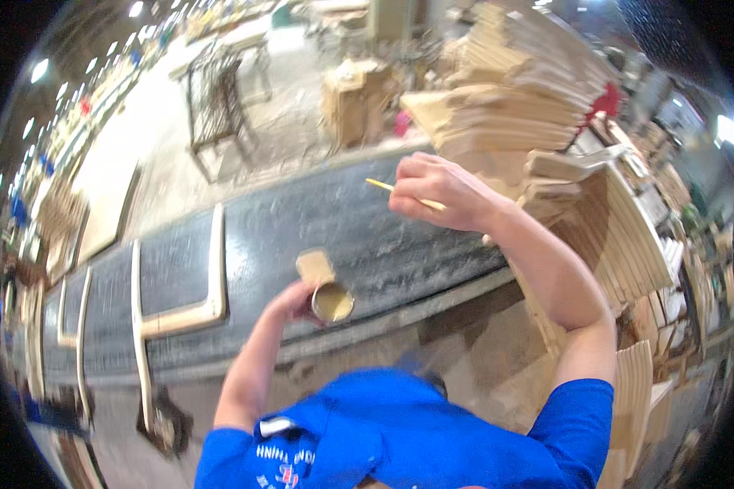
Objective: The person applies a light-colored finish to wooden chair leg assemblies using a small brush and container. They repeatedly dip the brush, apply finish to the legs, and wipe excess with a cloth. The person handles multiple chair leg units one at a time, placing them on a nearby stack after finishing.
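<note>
My left hand (296, 302) is closed around a small round can (333, 302) with a pale yellowish filling at its bottom. Just beyond the can, a pale tan flat piece (315, 266) shows next to my fingers; whether I hold it too I cannot tell. Raised over the far right part of a long dark work surface (302, 212), my right hand (436, 192) grips a thin yellow stick (378, 184), which juts out on both sides of the fist. The kind of stick is not clear. Both hands are apart from each other.
Pale wooden frames (179, 318) lie along the left of the dark surface, some ends overhanging its near edge. High stacks of curved wooden parts (497, 106) stand at the right, near my right arm. A metal rack (216, 106) and a box (359, 102) stand beyond.
</note>
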`<state>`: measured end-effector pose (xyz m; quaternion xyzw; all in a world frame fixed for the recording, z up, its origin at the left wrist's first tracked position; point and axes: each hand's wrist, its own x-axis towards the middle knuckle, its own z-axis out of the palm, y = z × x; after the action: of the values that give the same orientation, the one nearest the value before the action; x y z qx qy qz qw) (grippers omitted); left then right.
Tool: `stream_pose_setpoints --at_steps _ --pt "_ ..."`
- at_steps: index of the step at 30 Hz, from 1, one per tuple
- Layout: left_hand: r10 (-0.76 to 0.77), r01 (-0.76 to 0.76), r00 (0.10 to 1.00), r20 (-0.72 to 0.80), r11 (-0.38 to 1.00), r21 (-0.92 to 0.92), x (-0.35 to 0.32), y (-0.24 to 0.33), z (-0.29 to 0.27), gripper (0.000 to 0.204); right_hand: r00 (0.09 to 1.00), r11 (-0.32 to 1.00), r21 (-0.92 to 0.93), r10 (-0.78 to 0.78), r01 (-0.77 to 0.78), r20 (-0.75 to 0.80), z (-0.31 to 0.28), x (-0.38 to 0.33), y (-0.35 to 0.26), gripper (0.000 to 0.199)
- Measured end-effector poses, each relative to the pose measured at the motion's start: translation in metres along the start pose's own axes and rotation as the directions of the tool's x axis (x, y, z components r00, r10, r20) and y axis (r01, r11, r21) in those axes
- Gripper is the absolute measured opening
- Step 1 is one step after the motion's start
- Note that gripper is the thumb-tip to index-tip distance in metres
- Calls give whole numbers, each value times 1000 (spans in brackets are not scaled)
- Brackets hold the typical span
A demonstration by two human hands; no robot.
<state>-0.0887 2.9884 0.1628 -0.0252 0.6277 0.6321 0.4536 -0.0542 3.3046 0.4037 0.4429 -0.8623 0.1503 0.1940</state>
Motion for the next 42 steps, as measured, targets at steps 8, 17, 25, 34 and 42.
stream_pose_setpoints --at_steps 8,17,25,34,42 --pt "-44 41 999 -10 978 -206 35 -33 -5 43 357 441 880 861 -174 -361 -101 -18 152 22" --pt "89 -283 936 -341 769 -573 63 -22 11 41 323 -52 878 939 475 -119 -157 87 325 45" --pt "177 -468 875 -450 543 -697 32 -46 46 46 -58 227 563 952 795 -302 -166 164 409 40" --pt "-47 -377 872 -486 569 -731 26 -112 59 42 332 22 739 884 673 -329 -174 149 384 11" --pt "152 -365 921 -358 656 -661 15 -92 58 44 570 -76 861 778 502 -263 -105 89 194 21"
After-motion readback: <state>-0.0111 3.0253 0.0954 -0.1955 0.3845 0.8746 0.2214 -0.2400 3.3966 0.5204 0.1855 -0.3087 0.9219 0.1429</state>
